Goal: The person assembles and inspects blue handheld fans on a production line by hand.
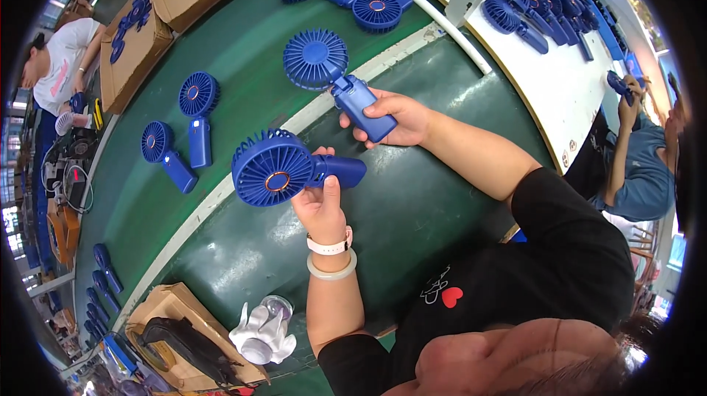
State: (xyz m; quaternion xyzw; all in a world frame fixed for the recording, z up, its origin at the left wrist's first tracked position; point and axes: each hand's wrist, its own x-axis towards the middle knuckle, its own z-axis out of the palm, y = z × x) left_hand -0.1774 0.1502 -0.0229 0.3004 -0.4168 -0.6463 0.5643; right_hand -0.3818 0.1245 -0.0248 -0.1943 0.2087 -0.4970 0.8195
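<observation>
My left hand (322,204), with a pale watch and a light bangle at the wrist, grips a blue handheld fan (274,171) by its handle near the neck. That fan's round grille faces up and shows a copper-coloured ring at its centre. Farther off and to the right, my right hand (395,117) is closed around the handle of a second blue handheld fan (315,59). Its round head points away from me, with a plain hub showing. The two fans are apart, both held over the dark green work surface (434,197).
Two blue fans (197,97) lie left on the green belt (243,50), several more at the far end. Many are heaped on a white table (515,86) at right. Cardboard boxes (136,50), a tray (184,315) and a cup in white wrapping (261,333) stand around. Two people work nearby.
</observation>
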